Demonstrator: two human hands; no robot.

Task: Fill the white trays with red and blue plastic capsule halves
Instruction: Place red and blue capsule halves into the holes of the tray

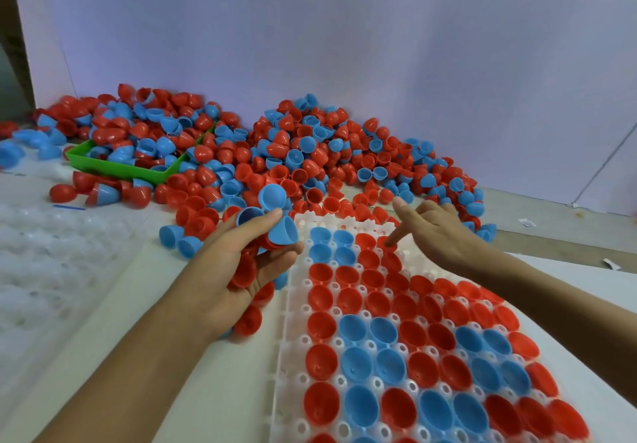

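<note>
The left hand (238,263) cups a handful of red and blue capsule halves (275,225) beside the white tray (293,322), fingers curled round them. The right hand (434,232), fingers loosely spread, presses its index finger onto a red half (387,242) in the tray's far rows. Behind lies the loose pile (310,156), spilling over a green bin (113,165).

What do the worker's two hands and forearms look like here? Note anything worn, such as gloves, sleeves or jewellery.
Both are bare. The left hand and right hand wear no gloves, and no rings, watch or bracelets show. The forearms are uncovered as far as the frame shows them, with no sleeve edge in view. No markings or tape are visible on either.
</note>
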